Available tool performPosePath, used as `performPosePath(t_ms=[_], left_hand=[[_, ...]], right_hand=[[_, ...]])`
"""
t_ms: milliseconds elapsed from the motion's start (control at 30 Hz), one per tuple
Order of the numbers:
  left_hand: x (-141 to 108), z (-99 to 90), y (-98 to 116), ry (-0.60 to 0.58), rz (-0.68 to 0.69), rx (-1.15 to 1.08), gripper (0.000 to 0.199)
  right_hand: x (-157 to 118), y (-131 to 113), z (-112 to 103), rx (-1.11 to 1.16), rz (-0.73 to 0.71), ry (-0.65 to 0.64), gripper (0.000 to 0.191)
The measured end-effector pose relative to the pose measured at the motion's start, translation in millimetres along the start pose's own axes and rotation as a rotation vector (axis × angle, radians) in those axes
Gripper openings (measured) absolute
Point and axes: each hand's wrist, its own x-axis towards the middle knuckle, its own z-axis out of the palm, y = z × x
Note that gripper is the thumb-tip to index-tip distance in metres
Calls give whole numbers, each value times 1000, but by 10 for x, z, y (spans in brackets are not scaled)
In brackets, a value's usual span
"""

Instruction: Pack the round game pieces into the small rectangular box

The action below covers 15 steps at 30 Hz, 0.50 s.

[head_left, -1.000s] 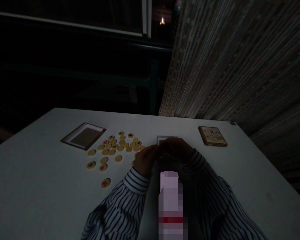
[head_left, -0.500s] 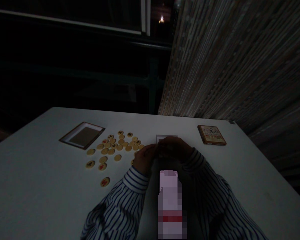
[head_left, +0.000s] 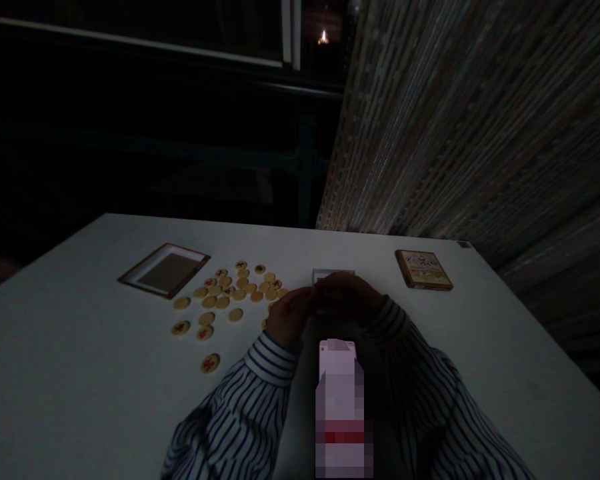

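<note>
My left hand (head_left: 291, 319) and my right hand (head_left: 351, 297) meet in front of me, fingers curled in towards each other. Whatever lies between the fingers is too dark to make out. Just beyond them, the pale rim of a small box (head_left: 334, 272) shows; my hands cover the rest of it. To the left of my left hand, several round wooden Chinese chess pieces (head_left: 239, 295) are scattered, some with red or black characters. A phone with a lit pinkish screen (head_left: 338, 383), partly blurred out, is below my hands, between my forearms.
An open tray-like box lid (head_left: 167, 272) rests at the left on the white table (head_left: 105, 380). A closed, printed brown box (head_left: 424, 270) sits to the right. Behind the table hangs a string curtain (head_left: 405, 133), beside a dark window frame (head_left: 180, 50).
Hardly anything differs. My fingers have shifted very slightly above the small box, while the chess pieces and boxes have stayed in place.
</note>
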Motion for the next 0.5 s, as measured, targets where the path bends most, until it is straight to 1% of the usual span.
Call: performPosePath(t_ms=[133,267,367,500], left_hand=[[-17,22,14,5,-9,-7,35],[-23,28,10,18,6,0,36],[-15,16,7,6,26,31,37],[-11,8,7,0,34,78,36]], right_hand=[[-8,3,2,5,13,-4,18],[-6,-13,-13,-17,-15,0,16],[6,-34,-32,-60,-16,-39,13],[16,-61,-49,-103,10,-75,14]])
